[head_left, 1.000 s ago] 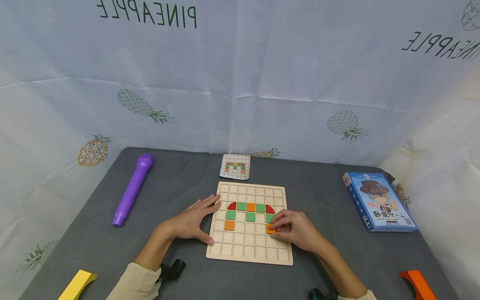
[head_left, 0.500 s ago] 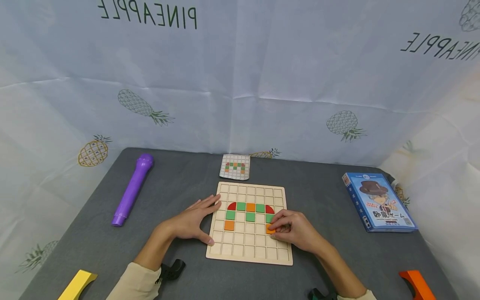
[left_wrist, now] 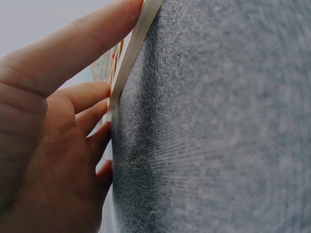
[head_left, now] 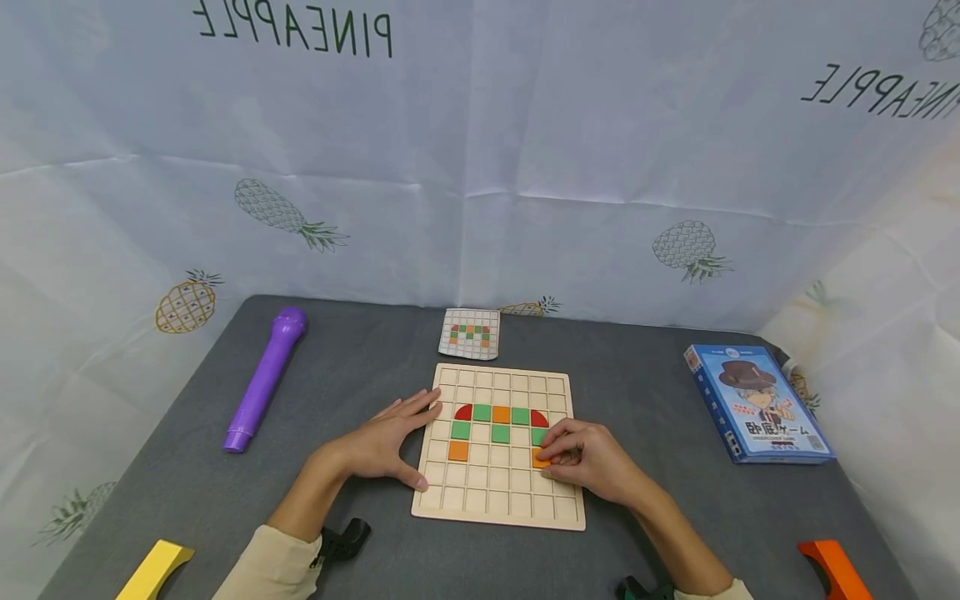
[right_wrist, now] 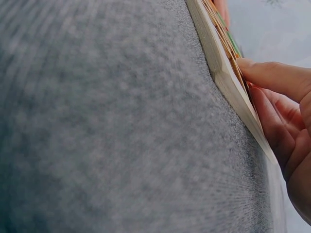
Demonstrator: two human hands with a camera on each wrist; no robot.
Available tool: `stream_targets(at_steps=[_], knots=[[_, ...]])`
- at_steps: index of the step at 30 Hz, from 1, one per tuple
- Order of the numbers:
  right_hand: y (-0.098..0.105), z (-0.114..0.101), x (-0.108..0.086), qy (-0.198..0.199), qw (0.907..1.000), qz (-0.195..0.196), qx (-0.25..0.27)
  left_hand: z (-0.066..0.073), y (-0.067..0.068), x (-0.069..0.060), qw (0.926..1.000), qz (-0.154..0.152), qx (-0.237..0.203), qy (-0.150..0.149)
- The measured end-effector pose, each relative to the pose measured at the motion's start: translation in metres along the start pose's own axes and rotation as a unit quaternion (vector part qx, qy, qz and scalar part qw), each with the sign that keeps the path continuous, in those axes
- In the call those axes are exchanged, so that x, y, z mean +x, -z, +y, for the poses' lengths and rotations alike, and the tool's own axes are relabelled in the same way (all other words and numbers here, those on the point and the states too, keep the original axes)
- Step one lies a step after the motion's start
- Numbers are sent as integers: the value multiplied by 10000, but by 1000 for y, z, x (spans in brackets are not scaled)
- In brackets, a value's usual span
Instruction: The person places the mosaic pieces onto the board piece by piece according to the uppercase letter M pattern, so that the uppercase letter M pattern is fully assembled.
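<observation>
A wooden grid board (head_left: 497, 507) lies flat in the middle of the table, bearing red quarter-round, green and orange square tiles in an arch-like pattern. My left hand (head_left: 381, 440) rests along its left edge, fingers spread. In the left wrist view, the thumb and fingertips touch the board's edge (left_wrist: 135, 42). My right hand (head_left: 594, 460) has its thumb and fingers curled at an orange square tile (head_left: 537, 458) on the board's right side, partly covering it. The right wrist view has the right thumb (right_wrist: 272, 75) low on the board; the tile is mostly hidden there.
Behind the board stands a small pattern card (head_left: 469, 335) with a matching coloured design. A purple microphone-shaped stick (head_left: 266, 379) lies at left, and a blue box (head_left: 759, 404) at right. A yellow block (head_left: 155, 570) and an orange arch block (head_left: 836, 570) sit near the front corners.
</observation>
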State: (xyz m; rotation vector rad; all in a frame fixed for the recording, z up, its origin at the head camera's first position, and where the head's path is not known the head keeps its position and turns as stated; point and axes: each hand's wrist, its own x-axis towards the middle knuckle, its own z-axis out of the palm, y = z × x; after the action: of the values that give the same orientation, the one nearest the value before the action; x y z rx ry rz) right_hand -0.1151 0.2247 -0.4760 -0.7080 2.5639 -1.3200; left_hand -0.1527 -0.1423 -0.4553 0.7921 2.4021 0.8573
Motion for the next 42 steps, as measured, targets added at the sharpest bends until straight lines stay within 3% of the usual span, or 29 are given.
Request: stream_targets(at_steps=[26, 35, 42], knots=[[0, 1, 0, 15, 10000, 27, 35, -1, 0, 1, 10000, -10, -43, -13], [4, 0, -6, -21, 9993, 31, 366, -2, -1, 3, 10000, -10, -12, 56], [5, 1, -11, 208, 9979, 430, 439, 2, 2, 0, 10000, 19, 75, -37]])
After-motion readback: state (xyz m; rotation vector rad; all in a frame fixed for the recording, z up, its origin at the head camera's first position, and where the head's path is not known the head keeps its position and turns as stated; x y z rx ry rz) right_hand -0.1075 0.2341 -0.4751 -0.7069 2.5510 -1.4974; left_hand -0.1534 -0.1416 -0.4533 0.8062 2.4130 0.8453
